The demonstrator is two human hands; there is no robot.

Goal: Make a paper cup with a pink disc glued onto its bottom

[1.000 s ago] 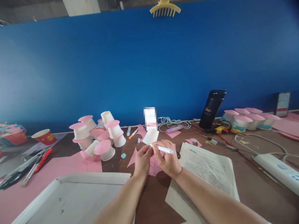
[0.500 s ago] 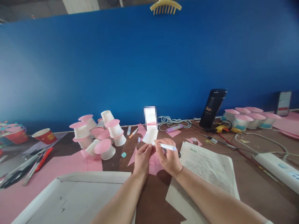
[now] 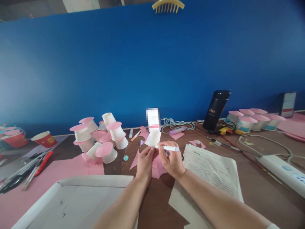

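A white paper cup [image 3: 153,138] lies tilted at the centre of the desk. My left hand [image 3: 144,160] pinches its near rim between closed fingers. In my right hand [image 3: 172,160] is a white marker [image 3: 170,148], gripped like a pen, its tip at the cup's near edge; the exact contact is too small to make out. Pink paper scraps [image 3: 158,170] lie beneath and around both hands. To the left stand several white cups [image 3: 82,134] with pink paper discs on them, some stacked and some on their sides.
A white box lid [image 3: 92,203] lies front left, near scissors [image 3: 44,163] and a red cup [image 3: 44,139]. Printed sheets [image 3: 214,171] sit under my right forearm. A black flask [image 3: 216,109], cables, a power strip [image 3: 283,171] and capped cups [image 3: 247,123] are at right.
The marker's back end has shifted slightly left and up in my right hand. My left hand stays on the cup. The whole view has shifted very slightly.
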